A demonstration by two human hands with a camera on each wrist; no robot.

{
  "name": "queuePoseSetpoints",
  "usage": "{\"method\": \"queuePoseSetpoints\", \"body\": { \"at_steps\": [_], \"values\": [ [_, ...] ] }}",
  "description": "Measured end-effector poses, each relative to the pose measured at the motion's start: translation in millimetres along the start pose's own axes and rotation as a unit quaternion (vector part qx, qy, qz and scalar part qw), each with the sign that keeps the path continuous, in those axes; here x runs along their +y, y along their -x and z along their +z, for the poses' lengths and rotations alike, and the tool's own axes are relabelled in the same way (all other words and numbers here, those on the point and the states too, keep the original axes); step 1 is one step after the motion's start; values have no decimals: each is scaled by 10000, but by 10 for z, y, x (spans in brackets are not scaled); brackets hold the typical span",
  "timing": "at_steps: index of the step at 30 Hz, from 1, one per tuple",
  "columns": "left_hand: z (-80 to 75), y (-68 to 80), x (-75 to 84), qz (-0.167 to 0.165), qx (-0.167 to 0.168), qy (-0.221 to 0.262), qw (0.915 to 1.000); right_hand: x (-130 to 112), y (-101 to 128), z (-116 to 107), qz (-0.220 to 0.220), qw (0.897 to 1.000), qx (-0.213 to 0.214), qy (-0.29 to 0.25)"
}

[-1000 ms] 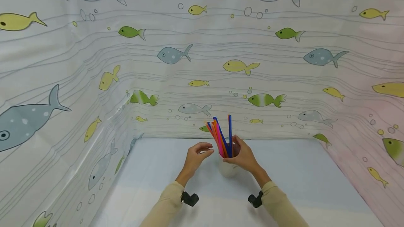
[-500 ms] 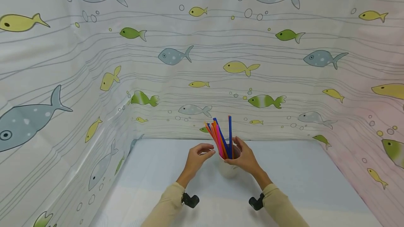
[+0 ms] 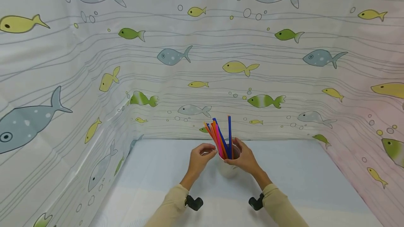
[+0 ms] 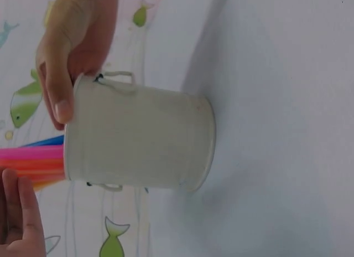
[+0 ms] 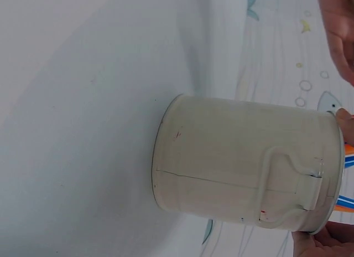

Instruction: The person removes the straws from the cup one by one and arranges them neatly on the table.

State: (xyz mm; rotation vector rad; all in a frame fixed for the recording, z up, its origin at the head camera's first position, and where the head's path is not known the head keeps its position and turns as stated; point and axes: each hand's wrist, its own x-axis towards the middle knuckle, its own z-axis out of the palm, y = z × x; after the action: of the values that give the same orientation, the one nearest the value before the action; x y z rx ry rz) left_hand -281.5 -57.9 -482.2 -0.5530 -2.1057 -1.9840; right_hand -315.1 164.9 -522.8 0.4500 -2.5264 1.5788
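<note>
A white metal cup (image 3: 228, 170) with small side handles stands on the pale blue table (image 3: 300, 174). Several coloured straws (image 3: 221, 136) stick up out of it, fanned towards the left. My right hand (image 3: 236, 154) grips the cup's rim, thumb on the near side and fingers round the far side. My left hand (image 3: 209, 152) hovers just left of the straws, fingers loosely curled and holding nothing. In the left wrist view the cup (image 4: 138, 138) fills the middle, with the right thumb (image 4: 60, 104) on its rim and the straws (image 4: 33, 160) beside it. The right wrist view shows the cup (image 5: 238, 157) side-on.
A curtain printed with fish (image 3: 170, 56) walls in the table at the back, left and right. Black wrist mounts (image 3: 194, 202) sit on both beige sleeves. Bare table surface lies to the left and right of the cup.
My left hand has drifted slightly right, closer to the straws. The right hand keeps its hold on the cup, which has not moved.
</note>
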Motion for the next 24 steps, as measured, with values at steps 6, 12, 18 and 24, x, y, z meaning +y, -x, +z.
{"method": "queuePoseSetpoints", "body": {
  "at_steps": [6, 12, 18, 24],
  "values": [
    [129, 31, 38, 138, 273, -228, 9993, -1, 9, 7, -6, 10000, 30, 88],
    [264, 2, 1, 157, 607, -337, 9975, -33, 16, 11, 56, 10000, -18, -22],
    [378, -138, -319, -52, 1016, -594, 9930, -14, 20, 21, -74, 9998, -42, -176],
    [447, -183, -348, -66, 1336, -764, 9881, -2, 22, 31, 55, 9999, -27, -156]
  ]
}}
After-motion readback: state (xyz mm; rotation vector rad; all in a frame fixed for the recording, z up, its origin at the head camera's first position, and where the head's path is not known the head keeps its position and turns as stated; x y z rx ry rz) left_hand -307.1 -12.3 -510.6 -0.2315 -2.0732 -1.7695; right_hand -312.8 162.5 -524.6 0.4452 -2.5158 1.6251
